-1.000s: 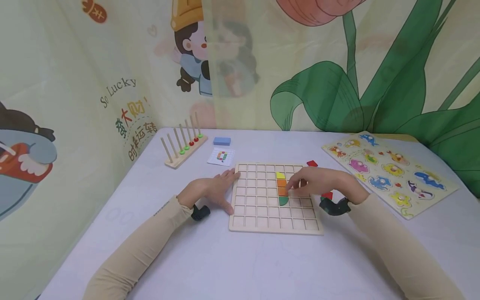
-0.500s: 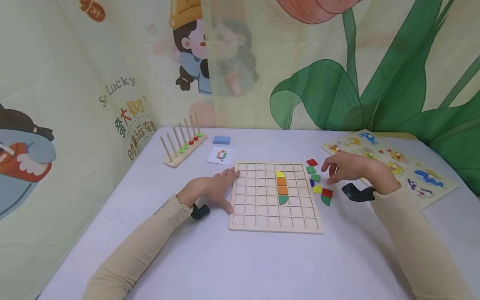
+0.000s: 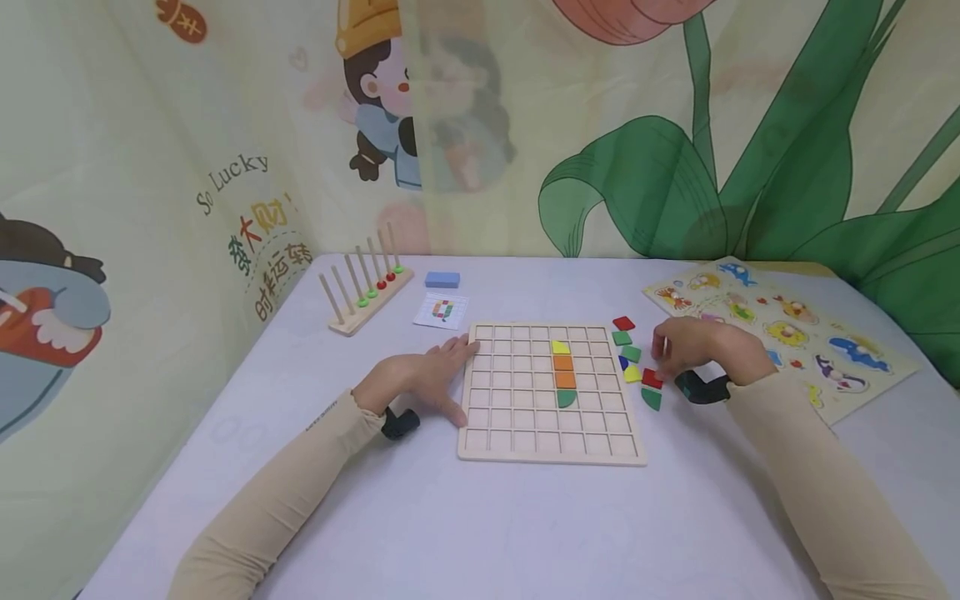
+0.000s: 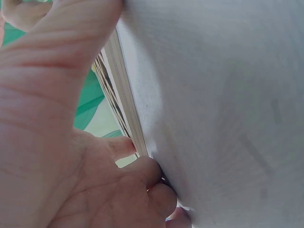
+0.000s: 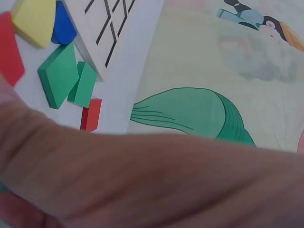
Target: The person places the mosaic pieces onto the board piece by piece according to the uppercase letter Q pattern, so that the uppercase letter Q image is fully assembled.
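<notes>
A wooden grid board [image 3: 517, 450] lies flat on the table. In one of its columns sit a yellow piece [image 3: 560, 347], two orange squares [image 3: 564, 371] and a green quarter-round piece [image 3: 566, 398]. My left hand [image 3: 416, 383] rests at the board's left edge, thumb and fingers spread; the left wrist view shows the board's side [image 4: 126, 90] against them. Right of the board, my right hand [image 3: 690, 343] reaches down with loosely bent fingers, fingertips right at a red square [image 3: 652, 378]. In the right wrist view this red piece [image 5: 9, 50] shows beside the blurred hand.
Loose yellow [image 3: 632, 374], blue [image 3: 623, 362], green [image 3: 631, 355] and red [image 3: 623, 322] pieces lie along the board's right side. Behind are a pattern card [image 3: 441, 311], a blue block [image 3: 442, 280] and a peg stand [image 3: 371, 304]. An animal puzzle board [image 3: 795, 342] lies far right.
My right hand has left the board's column, swung right over the loose pieces, then lowered to the red square. The red and yellow pieces have shifted slightly. My left hand has stayed put.
</notes>
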A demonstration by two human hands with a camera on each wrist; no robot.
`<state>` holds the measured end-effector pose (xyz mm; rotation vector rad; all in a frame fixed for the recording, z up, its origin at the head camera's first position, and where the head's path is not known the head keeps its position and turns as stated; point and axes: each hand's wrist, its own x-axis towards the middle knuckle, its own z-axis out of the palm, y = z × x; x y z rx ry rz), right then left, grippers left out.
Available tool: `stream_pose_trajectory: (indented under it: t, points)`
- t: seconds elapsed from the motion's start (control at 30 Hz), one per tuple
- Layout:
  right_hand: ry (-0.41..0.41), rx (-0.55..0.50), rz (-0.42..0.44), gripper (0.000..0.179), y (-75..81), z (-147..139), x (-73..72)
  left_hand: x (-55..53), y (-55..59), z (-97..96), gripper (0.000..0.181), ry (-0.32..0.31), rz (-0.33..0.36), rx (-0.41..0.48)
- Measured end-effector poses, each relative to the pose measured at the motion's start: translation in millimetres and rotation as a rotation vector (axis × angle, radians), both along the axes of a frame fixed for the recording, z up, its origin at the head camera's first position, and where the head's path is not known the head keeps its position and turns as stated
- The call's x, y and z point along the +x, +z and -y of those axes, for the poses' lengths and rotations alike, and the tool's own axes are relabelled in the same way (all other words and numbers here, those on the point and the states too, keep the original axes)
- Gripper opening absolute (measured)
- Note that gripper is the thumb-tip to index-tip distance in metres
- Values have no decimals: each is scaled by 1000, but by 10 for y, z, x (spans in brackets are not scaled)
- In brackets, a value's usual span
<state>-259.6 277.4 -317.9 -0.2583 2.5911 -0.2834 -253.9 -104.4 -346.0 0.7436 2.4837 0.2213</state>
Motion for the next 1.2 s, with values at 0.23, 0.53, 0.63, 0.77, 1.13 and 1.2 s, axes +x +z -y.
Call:
stream_pose_trajectory:
  t: [0.23,0.53,0.63,0.77,1.13,1.2]
  points:
    - [-19,-2,-24,35,-13,-12,-11,-2,-7,3,122,7,12,-4]
    - [20,-71,46,43,-20,-13,-12,-7,-1,2,123,4,-2,-20]
    - [19,-79,50,36,-27,-3,-14,-7,-4,3,123,2,-4,-20]
    - [1,-76,47,33,-31,17,-13,-6,-2,3,123,5,-2,-19]
    - [7,-15,-23,33,20,30,-9,-2,6,6,122,0,-1,-9]
    - [21,-18,-44,31,36,50,-9,-3,4,7,122,3,1,-9]
